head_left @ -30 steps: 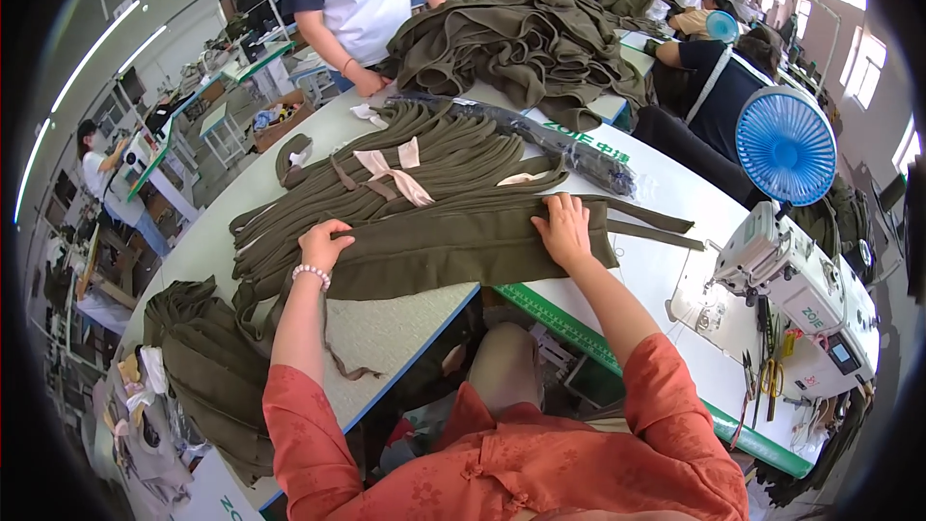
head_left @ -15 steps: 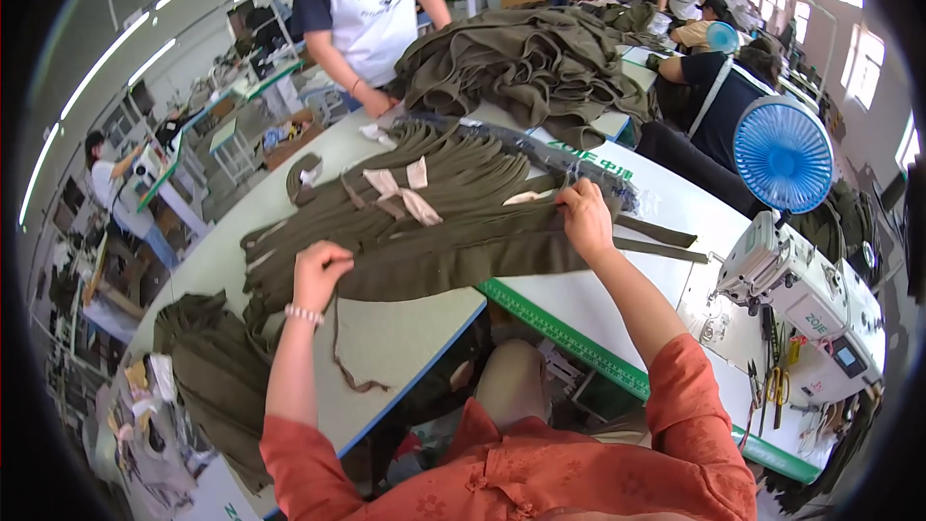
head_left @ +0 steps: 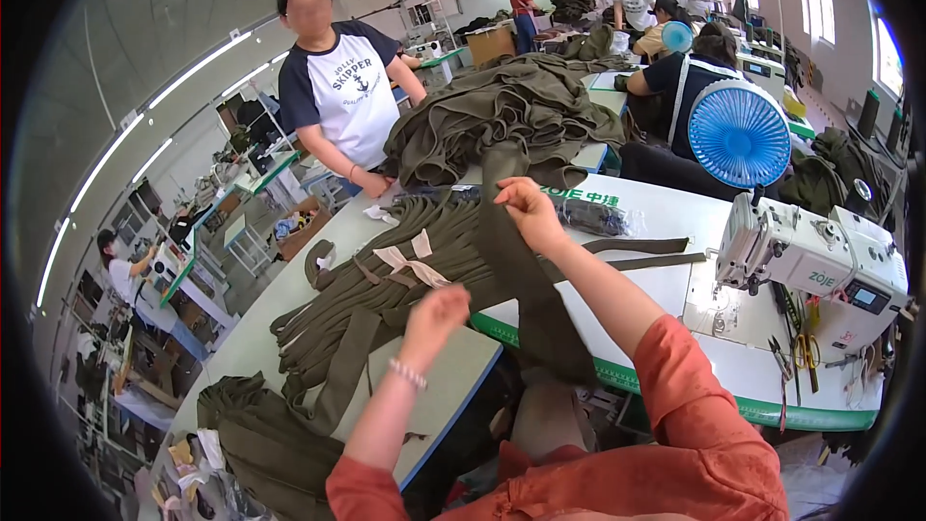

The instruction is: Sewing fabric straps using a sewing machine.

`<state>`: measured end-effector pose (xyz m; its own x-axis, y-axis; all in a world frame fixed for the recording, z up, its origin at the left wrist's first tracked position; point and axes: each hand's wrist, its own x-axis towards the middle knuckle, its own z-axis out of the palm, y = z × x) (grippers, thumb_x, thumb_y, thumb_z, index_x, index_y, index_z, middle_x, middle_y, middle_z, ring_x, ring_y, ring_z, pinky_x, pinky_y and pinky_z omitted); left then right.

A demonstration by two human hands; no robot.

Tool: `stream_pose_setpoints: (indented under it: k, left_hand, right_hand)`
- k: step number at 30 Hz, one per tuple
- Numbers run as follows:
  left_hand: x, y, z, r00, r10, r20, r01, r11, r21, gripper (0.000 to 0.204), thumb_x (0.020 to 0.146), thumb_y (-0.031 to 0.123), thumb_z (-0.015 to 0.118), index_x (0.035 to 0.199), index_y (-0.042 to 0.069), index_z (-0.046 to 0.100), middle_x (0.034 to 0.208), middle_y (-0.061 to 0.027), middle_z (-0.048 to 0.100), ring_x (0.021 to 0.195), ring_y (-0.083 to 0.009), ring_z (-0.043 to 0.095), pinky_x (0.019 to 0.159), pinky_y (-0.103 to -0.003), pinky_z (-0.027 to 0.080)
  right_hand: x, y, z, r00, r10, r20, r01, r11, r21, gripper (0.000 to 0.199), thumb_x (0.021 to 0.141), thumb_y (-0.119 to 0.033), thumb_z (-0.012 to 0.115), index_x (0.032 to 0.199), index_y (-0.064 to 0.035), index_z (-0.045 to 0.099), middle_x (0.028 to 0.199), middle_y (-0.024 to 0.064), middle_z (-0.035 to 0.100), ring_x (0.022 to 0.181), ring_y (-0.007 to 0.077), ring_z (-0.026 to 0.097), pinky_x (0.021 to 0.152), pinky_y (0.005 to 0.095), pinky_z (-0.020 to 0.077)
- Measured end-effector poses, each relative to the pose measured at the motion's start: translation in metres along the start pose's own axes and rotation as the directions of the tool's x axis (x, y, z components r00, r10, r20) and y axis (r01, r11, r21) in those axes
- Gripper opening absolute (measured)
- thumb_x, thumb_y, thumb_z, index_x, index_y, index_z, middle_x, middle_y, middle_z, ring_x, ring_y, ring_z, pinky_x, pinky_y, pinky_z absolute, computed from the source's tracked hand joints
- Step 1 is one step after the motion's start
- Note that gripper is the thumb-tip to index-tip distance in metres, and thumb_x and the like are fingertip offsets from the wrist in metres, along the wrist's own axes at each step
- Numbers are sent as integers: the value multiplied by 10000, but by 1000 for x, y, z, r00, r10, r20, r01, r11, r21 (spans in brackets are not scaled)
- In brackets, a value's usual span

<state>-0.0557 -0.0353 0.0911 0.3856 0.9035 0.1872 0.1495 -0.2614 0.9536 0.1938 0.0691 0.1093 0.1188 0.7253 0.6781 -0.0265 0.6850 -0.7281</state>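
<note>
The right hand seems to pinch the lifted strip, which drapes past the bench's green near edge; the left's blurred fingers curl, hold unclear. The bundle is still tied.

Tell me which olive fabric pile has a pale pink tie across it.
The bundle of long strips beyond your left hand: a pale pink tie crosses it. The rumpled heap behind and the folded pile at lower left show none.
</note>
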Motion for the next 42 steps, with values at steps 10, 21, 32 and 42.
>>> stream_pose_setpoints:
  k: [10,21,32,42]
  left_hand:
    - [88,24,37,962,-254,99,243,636,-732,490,773,311,756,1142,54,560,1067,-48,619,953,-160,589,830,-325,472]
    - [122,32,23,921,-174,-348,-94,770,-631,421,767,227,766,1072,-9,598,1004,-54,638,883,-181,603,787,-321,480]
    - [133,43,-63,797,-275,-538,-259,648,-716,416,743,246,787,1021,-7,610,962,-42,635,818,-154,588,732,-314,472]
    - [163,35,-85,578,-289,-763,-227,841,-491,463,693,287,822,971,-17,610,923,-41,634,742,-148,586,663,-299,478]
  right_hand:
    - [-24,-43,25,956,25,292,-34,999,27,149,865,81,489,934,-21,573,1096,24,561,890,83,552,776,210,426]
    - [-112,22,5,923,372,97,-348,915,-204,536,966,-534,316,833,-69,548,764,-26,463,704,88,415,690,237,367]
    - [-224,-8,22,769,568,294,-422,796,-434,259,852,-160,661,1046,6,615,863,40,651,769,102,578,695,281,478]
    - [-242,-31,10,680,726,109,-727,686,-33,160,858,-130,647,913,18,625,730,10,625,663,68,529,604,234,426]
